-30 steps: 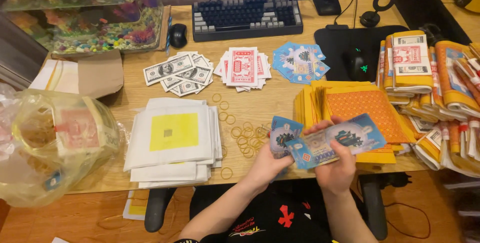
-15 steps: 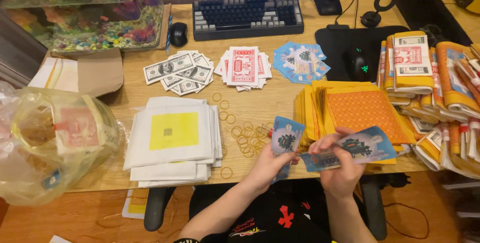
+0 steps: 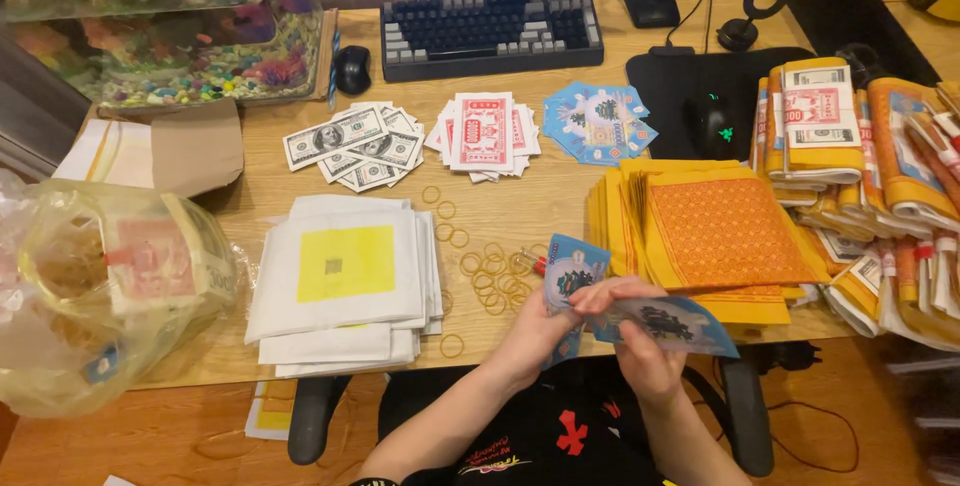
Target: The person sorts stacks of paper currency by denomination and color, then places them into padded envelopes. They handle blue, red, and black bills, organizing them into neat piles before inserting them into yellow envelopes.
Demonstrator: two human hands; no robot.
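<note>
Over the near edge of a wooden desk [image 3: 520,206], both hands working a small sheaf of blue notes [image 3: 680,324]. Left hand [image 3: 545,331] pinching a few of them upright, thumb pressed against curled fingers, corners poking up just beside a scatter of rubber bands [image 3: 490,276]. Right hand [image 3: 645,361] pinching the rest low and nearly flat, fingers closed together on top, thumb hidden beneath. Hands touching, notes held clear of the desktop.

By the look of it, midway through peeling or counting off notes from one hand to the other; no way to tell how many so far. For a next move, need of a light, sliding grip to free single sheets without spilling the fan, and a free finger should a band be wanted.

Around the hands: to the left, a stack of white sheets [image 3: 340,276] with a yellow square; to the right, orange paper [image 3: 725,231], piled thick. Farther back, in a row, grey-green bills [image 3: 355,146], red notes [image 3: 482,133] and a loose blue pile [image 3: 598,124], well apart from the hands. Behind those, a keyboard [image 3: 490,31]. At far left, a plastic bag [image 3: 90,296] stuffed with paper bundles; at far right, banded bundles [image 3: 820,116] heaped up.
</note>
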